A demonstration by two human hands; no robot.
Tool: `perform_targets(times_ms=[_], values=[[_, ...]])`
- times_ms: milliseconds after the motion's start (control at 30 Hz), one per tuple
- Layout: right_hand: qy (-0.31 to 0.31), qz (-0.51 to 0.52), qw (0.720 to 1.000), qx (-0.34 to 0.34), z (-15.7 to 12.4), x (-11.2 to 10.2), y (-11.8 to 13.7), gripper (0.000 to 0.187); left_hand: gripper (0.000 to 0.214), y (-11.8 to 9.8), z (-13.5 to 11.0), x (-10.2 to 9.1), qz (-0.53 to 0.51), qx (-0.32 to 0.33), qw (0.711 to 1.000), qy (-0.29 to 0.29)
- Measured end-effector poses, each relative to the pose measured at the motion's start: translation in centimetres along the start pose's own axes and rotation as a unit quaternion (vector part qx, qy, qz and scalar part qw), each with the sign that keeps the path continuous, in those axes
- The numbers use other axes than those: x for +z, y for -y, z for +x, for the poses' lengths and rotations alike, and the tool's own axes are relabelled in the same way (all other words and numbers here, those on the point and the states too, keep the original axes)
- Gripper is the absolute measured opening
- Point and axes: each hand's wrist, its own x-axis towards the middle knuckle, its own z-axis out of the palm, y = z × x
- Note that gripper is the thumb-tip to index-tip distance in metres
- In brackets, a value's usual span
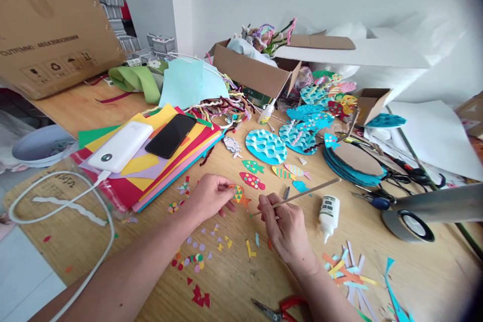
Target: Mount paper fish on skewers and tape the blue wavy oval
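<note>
My left hand [212, 195] pinches the edge of a small orange paper fish [240, 194] decorated with yellow and green pieces. In my right hand [284, 226] is a thin wooden stick [319, 188], gripped like a pencil. Its lower tip points down near the tabletop, just below the fish, with a tiny green speck by it. Beyond my hands lie a red paper fish [252, 180] and a green one [252, 166]. To the right of my right hand, a white glue bottle [329, 214] lies with its nozzle toward me.
Cut paper dots [192, 260] and strips [349, 274] are scattered nearby. Red-handled pliers [281, 309] lie at the front edge. Coloured sheets [166, 181] carry a phone [171, 136] and a white power bank [121, 146]. Blue wavy ovals [266, 146] and a cardboard box [252, 71] stand farther back.
</note>
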Motion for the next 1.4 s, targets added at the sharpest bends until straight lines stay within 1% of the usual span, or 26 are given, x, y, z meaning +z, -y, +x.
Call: perform_targets(times_ms=[200,300,433,533,700,800,933,1067,1167,1400], values=[[0.021,0.0,1.0,-0.017,-0.1,0.3,-0.4,0.037,0.01,-0.1,0.0,0.0,-0.006,-0.001,1.0,-0.008],[0.033,-0.003,0.999,-0.017,-0.1,0.5,-0.5,0.036,0.01,0.0,0.0,0.0,-0.001,0.001,1.0,-0.003],[0.032,0.0,0.999,-0.023,-0.1,0.5,-0.5,0.037,0.012,0.0,0.0,-0.1,-0.006,0.008,1.0,-0.001],[0.002,0.03,0.999,-0.014,-0.1,0.1,-0.2,0.038,0.011,-0.2,-0.1,-0.1,-0.015,0.004,1.0,-0.01],[-0.071,0.111,0.99,0.049,-0.4,-0.7,0.4,0.037,0.007,-0.6,-0.2,0.1,-0.005,-0.019,1.0,-0.005],[-0.095,0.142,0.984,0.056,-0.5,-0.7,0.6,0.033,0.01,-0.5,-0.3,0.1,0.012,-0.012,1.0,0.0],[-0.092,0.131,0.986,0.037,-0.7,-0.5,0.6,0.028,0.009,-0.5,-0.5,0.2,0.037,0.002,0.999,0.015],[-0.077,0.094,0.993,-0.006,-0.8,-0.4,0.9,0.023,0.006,-0.8,-0.7,0.5,0.017,-0.014,1.0,0.014],[-0.073,0.075,0.994,-0.041,-0.8,-0.3,1.0,0.019,0.008,-0.9,-0.8,0.7,0.002,-0.028,1.0,0.012],[-0.077,0.043,0.994,-0.071,-0.8,0.0,0.9,0.014,0.014,-0.6,-0.7,0.8,-0.008,-0.032,0.999,0.03]])
